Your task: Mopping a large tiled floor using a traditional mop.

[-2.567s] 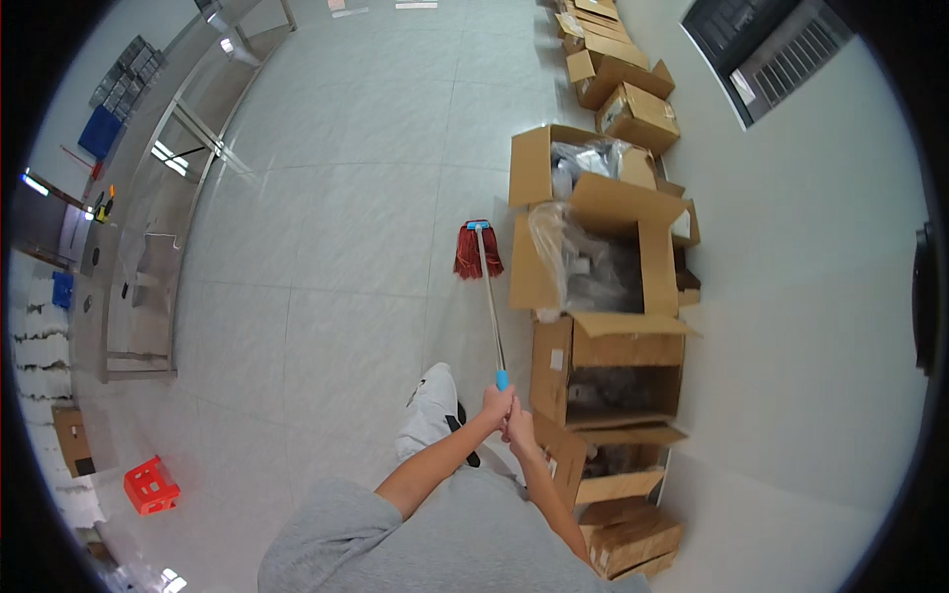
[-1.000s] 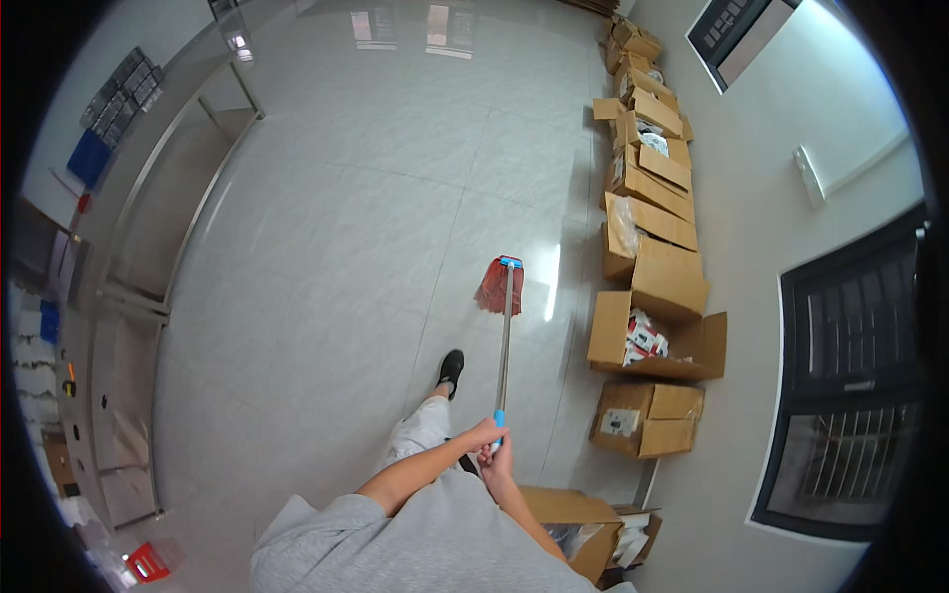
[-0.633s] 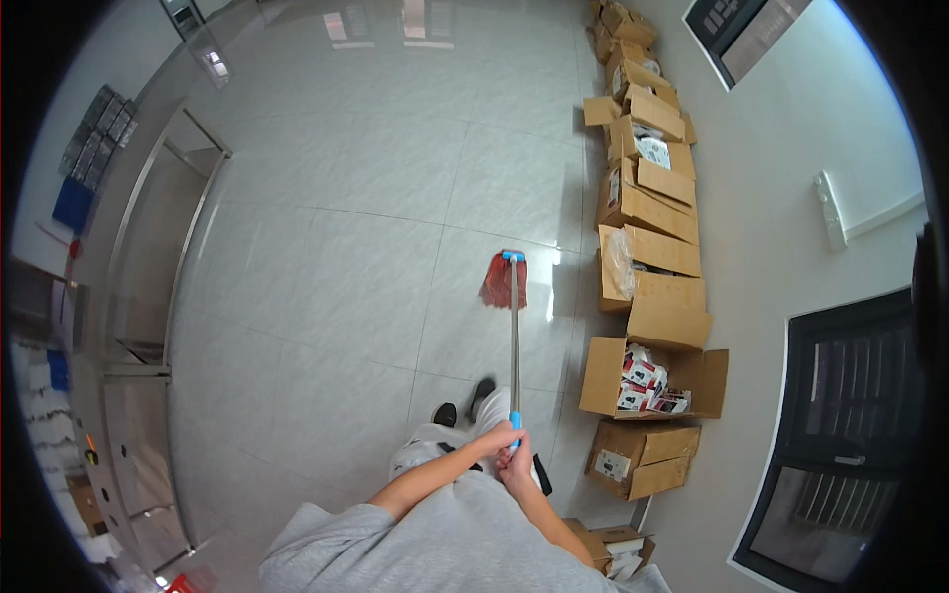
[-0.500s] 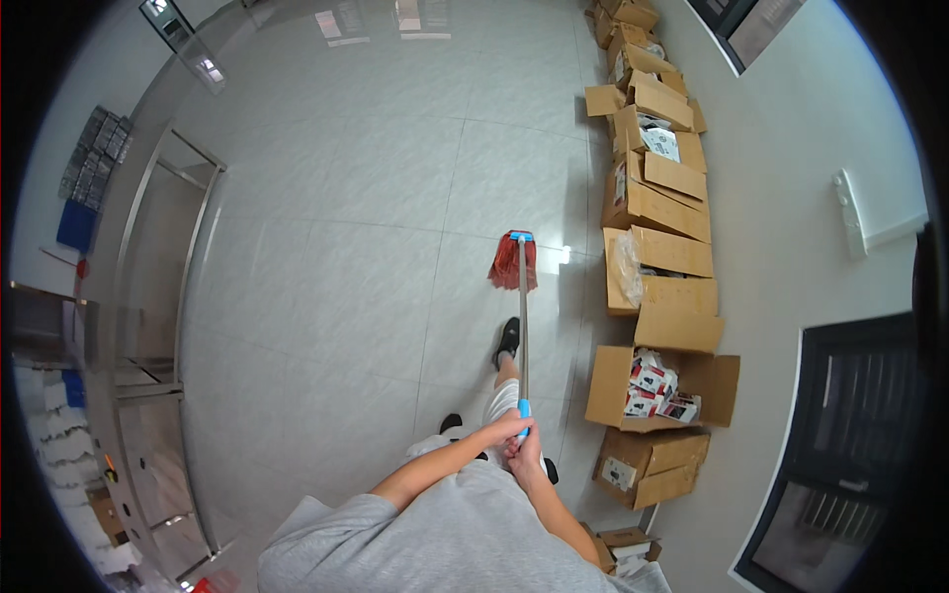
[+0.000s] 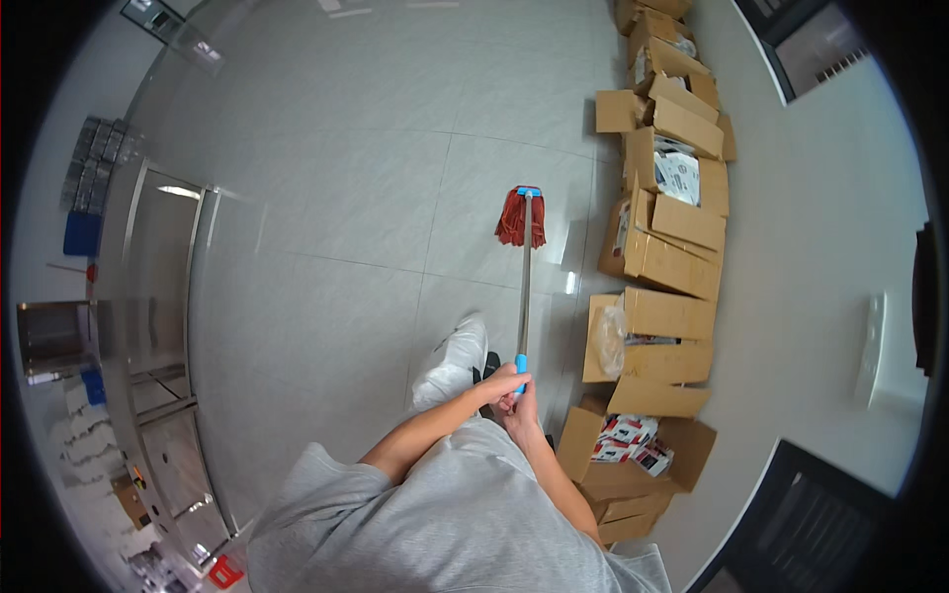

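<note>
A mop with a red strand head (image 5: 520, 219), a blue clamp and a metal pole (image 5: 525, 287) reaches out ahead of me, its head lying on the tiles. My left hand (image 5: 502, 382) is wrapped around the blue grip (image 5: 521, 364) near the pole's upper end. Just below it, close to my waist, my right hand (image 5: 520, 406) is closed on the same handle. The fingers of both hands overlap, so part of the grip is hidden. One leg in white is stretched forward to the left of the pole.
Along the right wall runs a row of open cardboard boxes (image 5: 675, 255), the nearest holding red and white packets (image 5: 625, 440). At left stands a metal-framed rack (image 5: 191, 296), with clear stacked containers (image 5: 94, 158) and a blue bin (image 5: 82, 234) beyond. Grey tiled floor (image 5: 326, 198) lies between.
I have moved forward: the boxes and rack sit lower in view. The mop head appears farther ahead, and the white-clothed leg has swung forward. Both hands keep their hold on the mop.
</note>
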### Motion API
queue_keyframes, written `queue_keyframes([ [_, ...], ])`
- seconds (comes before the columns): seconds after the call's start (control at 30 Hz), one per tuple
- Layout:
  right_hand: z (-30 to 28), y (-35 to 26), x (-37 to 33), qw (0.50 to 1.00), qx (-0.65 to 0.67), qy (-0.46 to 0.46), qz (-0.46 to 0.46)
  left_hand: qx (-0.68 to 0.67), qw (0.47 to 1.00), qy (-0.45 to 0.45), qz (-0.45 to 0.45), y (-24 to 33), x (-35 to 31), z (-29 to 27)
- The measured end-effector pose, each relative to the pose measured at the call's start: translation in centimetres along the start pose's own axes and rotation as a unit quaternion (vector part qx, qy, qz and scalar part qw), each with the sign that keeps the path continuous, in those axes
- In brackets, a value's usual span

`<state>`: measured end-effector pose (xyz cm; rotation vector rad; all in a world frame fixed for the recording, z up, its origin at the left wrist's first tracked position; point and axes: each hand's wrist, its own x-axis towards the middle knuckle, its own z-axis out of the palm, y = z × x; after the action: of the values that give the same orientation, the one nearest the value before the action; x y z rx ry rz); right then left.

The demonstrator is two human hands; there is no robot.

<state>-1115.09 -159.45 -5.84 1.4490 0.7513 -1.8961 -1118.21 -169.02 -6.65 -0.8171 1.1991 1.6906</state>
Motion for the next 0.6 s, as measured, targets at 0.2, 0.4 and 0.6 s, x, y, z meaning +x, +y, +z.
queue_keyframes([
  [0.2,15.7,-13.5,6.1,0.997,-0.059,0.012,-0.041,0.020,0.998,0.023,0.052,18.2,10.0,-4.0],
  [0.4,33.2,-27.3,10.4,0.992,-0.107,-0.014,-0.069,-0.027,0.995,0.048,0.080,38.1,18.0,-8.2],
  [0.6,44.2,-36.6,12.3,0.994,-0.101,0.048,-0.011,0.021,0.991,0.015,0.132,52.3,20.8,-10.3],
])
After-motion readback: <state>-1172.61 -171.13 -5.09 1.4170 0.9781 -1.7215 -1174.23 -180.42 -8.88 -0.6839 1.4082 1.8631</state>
